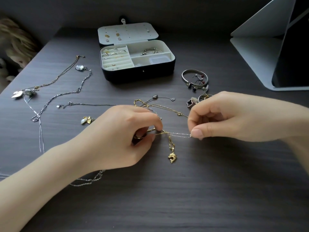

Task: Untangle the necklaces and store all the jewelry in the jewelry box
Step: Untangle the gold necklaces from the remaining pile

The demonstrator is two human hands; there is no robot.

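Two chains meet in a small knot between the hands, low over the near middle of the desk: a gold chain with a dolphin pendant trailing toward the viewer, and a thin silver chain drawn taut to the right. On the left hand, the fingers are curled, thumb and forefinger pinching the gold chain just left of the knot. On the right hand, thumb and forefinger pinch the silver chain's far end, the other fingers curled in. More gold chain loops on the desk just behind the hands. Well behind them the jewelry box stands open, lid tipped back; rings sit in its left slots, bracelets in the back right compartment, a small clear case in the front right one. Several loose necklaces lie spread on the desk left of the box. Right of it lies a silver bangle with earrings in and beside it, and a black clover piece lies near the right hand. At the far right stands a grey folded stand.
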